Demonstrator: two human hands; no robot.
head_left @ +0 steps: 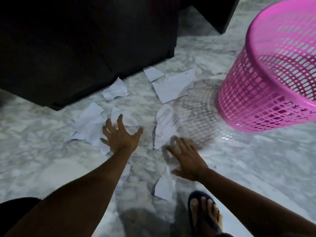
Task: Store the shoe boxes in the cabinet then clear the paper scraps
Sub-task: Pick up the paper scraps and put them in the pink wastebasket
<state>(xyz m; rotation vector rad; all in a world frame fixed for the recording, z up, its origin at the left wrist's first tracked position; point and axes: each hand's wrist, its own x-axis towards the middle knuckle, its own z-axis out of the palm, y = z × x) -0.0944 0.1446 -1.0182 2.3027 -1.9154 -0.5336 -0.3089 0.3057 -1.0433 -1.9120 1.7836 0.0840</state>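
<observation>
**Scrap-clearing stage: both hands reaching, nothing gathered yet**

With no shoe boxes in view and the dark wooden cabinet closed at 11 o'clock, the work looks to be on its second part. Torn white paper scraps lie scattered over the grey-white marbled floor, from the cabinet's foot down to 6 o'clock by a foot in a dark slipper.

- Left hand: fingers spread, empty, over a crumpled scrap pile.
- Right hand: fingers straight, blurred, empty, beside a printed scrap.
- Pink perforated plastic basket: at 2 o'clock, tilted, near the scraps.

Next move, judged: sweep the pieces together, grip the bunch, carry it to the basket. Thin flat sheets on smooth floor may slip; edges need lifting.
</observation>
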